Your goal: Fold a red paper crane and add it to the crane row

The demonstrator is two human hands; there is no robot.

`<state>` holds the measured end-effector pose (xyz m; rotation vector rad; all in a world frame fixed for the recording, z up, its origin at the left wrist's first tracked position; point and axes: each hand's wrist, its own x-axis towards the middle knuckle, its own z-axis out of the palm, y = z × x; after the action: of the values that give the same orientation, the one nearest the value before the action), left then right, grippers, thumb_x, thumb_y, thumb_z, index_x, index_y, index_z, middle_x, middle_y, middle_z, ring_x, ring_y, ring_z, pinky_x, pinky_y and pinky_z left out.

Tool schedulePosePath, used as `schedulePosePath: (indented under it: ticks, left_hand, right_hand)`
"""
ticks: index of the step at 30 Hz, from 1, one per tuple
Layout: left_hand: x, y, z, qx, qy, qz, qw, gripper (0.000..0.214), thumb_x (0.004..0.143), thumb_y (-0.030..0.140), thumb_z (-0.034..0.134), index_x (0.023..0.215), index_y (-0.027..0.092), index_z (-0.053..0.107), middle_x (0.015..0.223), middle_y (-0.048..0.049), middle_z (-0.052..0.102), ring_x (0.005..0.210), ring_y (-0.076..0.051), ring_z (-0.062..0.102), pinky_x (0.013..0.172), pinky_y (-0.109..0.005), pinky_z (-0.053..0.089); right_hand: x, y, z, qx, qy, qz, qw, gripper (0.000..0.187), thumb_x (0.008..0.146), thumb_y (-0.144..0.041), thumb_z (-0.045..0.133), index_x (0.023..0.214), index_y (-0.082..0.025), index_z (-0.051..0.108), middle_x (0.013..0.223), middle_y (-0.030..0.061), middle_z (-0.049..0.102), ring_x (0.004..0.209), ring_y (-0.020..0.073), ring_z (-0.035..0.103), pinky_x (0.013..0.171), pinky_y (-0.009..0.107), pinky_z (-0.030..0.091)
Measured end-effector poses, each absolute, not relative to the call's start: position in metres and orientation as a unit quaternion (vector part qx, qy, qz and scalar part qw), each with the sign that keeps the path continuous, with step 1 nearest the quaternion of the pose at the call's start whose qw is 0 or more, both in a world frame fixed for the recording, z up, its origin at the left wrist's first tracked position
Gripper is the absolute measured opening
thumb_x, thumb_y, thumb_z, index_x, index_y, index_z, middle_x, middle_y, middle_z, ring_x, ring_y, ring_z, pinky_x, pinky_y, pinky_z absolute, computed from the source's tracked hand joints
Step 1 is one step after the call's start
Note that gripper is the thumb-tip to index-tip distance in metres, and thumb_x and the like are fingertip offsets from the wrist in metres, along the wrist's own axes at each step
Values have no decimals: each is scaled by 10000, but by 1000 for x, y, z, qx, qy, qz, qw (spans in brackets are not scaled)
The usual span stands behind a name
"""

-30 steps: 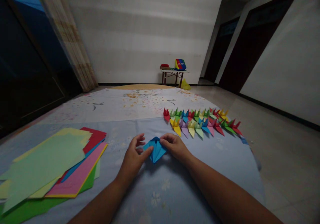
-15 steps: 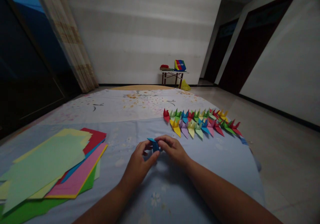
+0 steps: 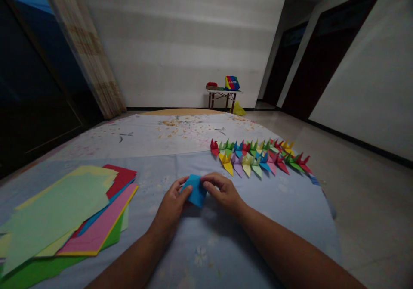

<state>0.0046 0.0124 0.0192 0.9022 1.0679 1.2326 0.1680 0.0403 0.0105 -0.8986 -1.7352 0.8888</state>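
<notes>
A small piece of folded blue paper (image 3: 197, 194) is held up between both hands, just above the blue tablecloth. My left hand (image 3: 174, 199) pinches its left side, with the thumb on the near face and the fingers behind. At its upper right edge, my right hand (image 3: 224, 191) is closed with thumb and fingertips on the paper. Several folded paper cranes (image 3: 247, 165) in many colours stand in two rows to the right, beyond my right hand. On the left lies a pile of coloured paper sheets (image 3: 64, 207), pale green uppermost.
The tablecloth (image 3: 161, 233) covers a round table, whose bare wooden edge (image 3: 187, 112) shows at the far side. Farther back, a small table (image 3: 222, 92) against the wall bears a multicoloured bag (image 3: 232, 82) and a red item. A yellow bag (image 3: 238, 109) lies on the floor.
The blue paper has turned, so a broad flat face now shows instead of a narrow, dark folded shape. My left thumb has moved up onto that face. My right hand stays nearly in place.
</notes>
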Motion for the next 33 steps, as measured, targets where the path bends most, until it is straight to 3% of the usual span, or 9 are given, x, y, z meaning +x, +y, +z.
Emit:
schedulePosePath:
  ticks: [4, 8, 13, 18, 22, 27, 30, 33]
  left_hand:
    - [4, 13, 22, 356, 463, 529, 615, 563, 630, 337, 706, 1131, 165, 516, 898, -56, 640, 686, -162, 601, 601, -286, 504]
    - [2, 14, 22, 366, 461, 510, 628, 577, 620, 329, 707, 1144, 167, 527, 836, -38, 644, 670, -158, 593, 605, -287, 496]
    - [-2, 17, 21, 407, 486, 485, 602, 502, 655, 395, 682, 1076, 142, 582, 756, -28, 646, 621, -145, 578, 573, -254, 462]
    - [-10, 23, 11, 485, 518, 487, 509, 487, 627, 368, 707, 1045, 138, 608, 956, -85, 654, 715, -177, 611, 609, -266, 475]
    - [-12, 24, 1, 589, 516, 446, 433, 362, 681, 333, 655, 1003, 167, 645, 941, -84, 676, 824, -226, 625, 724, -333, 488]
    - [-10, 19, -2, 739, 502, 384, 234, 205, 730, 232, 601, 920, 225, 680, 1031, -68, 633, 995, -229, 561, 910, -373, 407]
    - [-11, 15, 3, 800, 488, 317, 146, 170, 766, 215, 574, 906, 231, 670, 1018, -58, 604, 998, -221, 530, 905, -389, 396]
    - [-11, 11, 9, 840, 470, 246, 112, 141, 814, 221, 533, 876, 219, 660, 912, -46, 603, 901, -198, 536, 832, -356, 424]
  right_hand:
    - [170, 49, 4, -431, -659, 362, 498, 310, 762, -358, 592, 1019, -185, 604, 981, 70, 572, 823, 152, 552, 655, 259, 456]
    - [170, 51, 0, -418, -617, 477, 466, 372, 740, -353, 597, 1059, -167, 557, 693, -17, 534, 597, 97, 498, 554, 228, 405]
    - [171, 47, 4, -367, -622, 532, 441, 378, 714, -288, 600, 1066, -158, 557, 599, -60, 466, 506, 64, 406, 494, 197, 322]
    - [171, 45, -2, -354, -664, 547, 366, 258, 715, -213, 548, 956, -150, 615, 577, -56, 449, 493, 57, 370, 481, 187, 290]
    - [174, 45, -7, -396, -719, 487, 297, 314, 721, -171, 498, 1003, -165, 637, 565, -46, 470, 479, 71, 384, 466, 191, 286]
    - [180, 41, 3, -411, -833, 294, 225, 321, 739, -181, 513, 1019, -232, 660, 702, -1, 597, 594, 109, 488, 567, 215, 344]
    - [185, 40, 9, -427, -856, 221, 190, 289, 761, -259, 552, 1030, -244, 656, 732, 11, 587, 651, 122, 511, 621, 229, 362]
    - [194, 43, 12, -409, -856, 258, 181, 294, 765, -257, 570, 1048, -233, 647, 762, 5, 557, 651, 100, 503, 631, 211, 381]
